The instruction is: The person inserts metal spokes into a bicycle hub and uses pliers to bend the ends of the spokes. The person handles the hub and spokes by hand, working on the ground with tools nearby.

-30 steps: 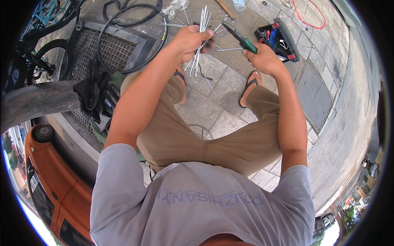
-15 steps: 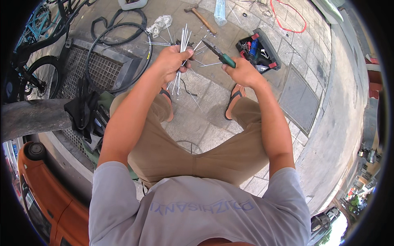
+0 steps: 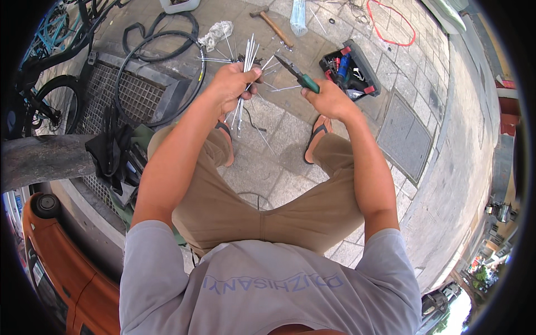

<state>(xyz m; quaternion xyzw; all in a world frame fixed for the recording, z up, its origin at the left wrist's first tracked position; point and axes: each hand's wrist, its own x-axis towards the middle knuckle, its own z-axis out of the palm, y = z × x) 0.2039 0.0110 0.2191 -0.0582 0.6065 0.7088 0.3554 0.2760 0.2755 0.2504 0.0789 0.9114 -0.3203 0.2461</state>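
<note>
A bundle of thin silvery spokes (image 3: 252,49) stands nearly upright in my left hand (image 3: 230,86), which is closed round its middle with the thumb across the front. In my closed right hand (image 3: 332,101) is a pair of pliers (image 3: 307,82) with green handles. Their dark jaws point up and left, toward the bundle but apart from it. Just beyond my left hand, a dark wheel hub (image 3: 242,57) with loose spokes radiating from it lies on the paving, partly hidden by the hand and bundle.
A wooden-handled hammer (image 3: 274,27) and a clear sleeve (image 3: 298,19) lie farther off. To the right is an open toolbox (image 3: 367,75). A black tyre (image 3: 124,95) rests over a metal grate (image 3: 106,86) at left, beside a crumpled plastic bag (image 3: 215,37). A red loop (image 3: 413,32) lies far right.
Both hands keep their holds and stay almost in place. The lower ends of the spokes in my left hand sit slightly closer together. The whole view has shifted a little.
</note>
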